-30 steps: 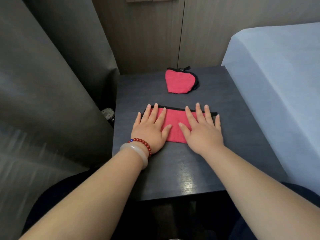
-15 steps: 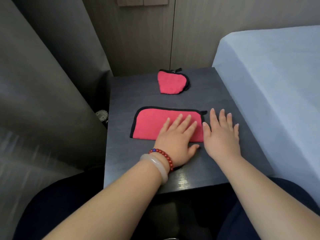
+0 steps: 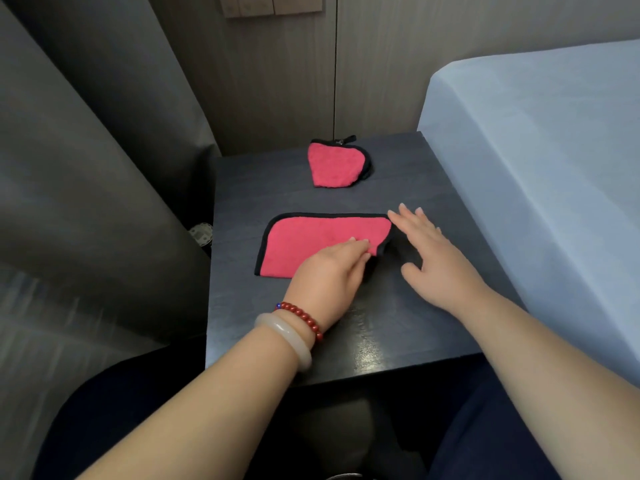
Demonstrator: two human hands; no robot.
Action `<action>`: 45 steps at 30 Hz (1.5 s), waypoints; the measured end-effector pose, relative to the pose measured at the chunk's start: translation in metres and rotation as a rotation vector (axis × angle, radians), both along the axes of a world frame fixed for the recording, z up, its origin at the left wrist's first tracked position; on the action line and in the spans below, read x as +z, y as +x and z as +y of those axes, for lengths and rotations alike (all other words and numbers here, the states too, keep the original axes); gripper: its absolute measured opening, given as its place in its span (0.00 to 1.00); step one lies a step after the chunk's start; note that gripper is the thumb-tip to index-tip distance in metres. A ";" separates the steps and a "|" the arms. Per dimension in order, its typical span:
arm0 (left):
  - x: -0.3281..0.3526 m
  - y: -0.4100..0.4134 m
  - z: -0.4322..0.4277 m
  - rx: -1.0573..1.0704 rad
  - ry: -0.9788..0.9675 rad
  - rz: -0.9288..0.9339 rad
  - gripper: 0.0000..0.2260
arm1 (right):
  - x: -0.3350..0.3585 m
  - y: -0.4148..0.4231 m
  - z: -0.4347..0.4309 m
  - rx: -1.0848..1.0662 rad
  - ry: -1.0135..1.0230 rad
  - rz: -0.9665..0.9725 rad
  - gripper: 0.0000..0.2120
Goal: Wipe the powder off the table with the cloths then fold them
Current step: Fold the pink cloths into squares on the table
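Observation:
A pink cloth (image 3: 304, 239) with black trim lies folded into a long strip across the middle of the dark table (image 3: 381, 341). My left hand (image 3: 329, 271), with two bracelets at the wrist, grips the strip's near right corner, which curls up off the table. Flat and spread, my right hand (image 3: 436, 258) rests on the table just right of the strip, fingertips by its far right corner. A second pink cloth (image 3: 334, 164), folded small, sits at the table's far edge. No powder shows on the tabletop.
A bed with a pale blue sheet (image 3: 540, 168) butts against the table's right side. Grey curtain (image 3: 86, 168) hangs at the left, and a wood-panelled wall stands behind. A small round object (image 3: 201, 233) sits on the floor left of the table.
Both hands slid rightward from the cloth's middle. My left hand took hold of the near right corner and lifted it; my right hand came off the cloth onto the table.

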State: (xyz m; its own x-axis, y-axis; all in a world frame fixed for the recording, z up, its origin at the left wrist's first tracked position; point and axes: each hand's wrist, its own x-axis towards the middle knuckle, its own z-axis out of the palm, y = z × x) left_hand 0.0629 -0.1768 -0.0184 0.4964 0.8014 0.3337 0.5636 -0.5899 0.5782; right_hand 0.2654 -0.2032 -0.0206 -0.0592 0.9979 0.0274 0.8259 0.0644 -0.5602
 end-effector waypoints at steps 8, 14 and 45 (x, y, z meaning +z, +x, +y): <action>0.006 -0.041 -0.006 -0.066 0.047 -0.049 0.16 | 0.001 -0.022 0.028 0.132 0.276 -0.165 0.19; -0.004 -0.020 -0.017 -0.041 -0.112 0.107 0.27 | 0.008 -0.024 0.025 -0.034 0.285 -0.120 0.22; 0.137 -0.096 0.079 0.276 0.396 0.048 0.11 | 0.121 -0.081 0.087 -0.113 0.540 0.251 0.08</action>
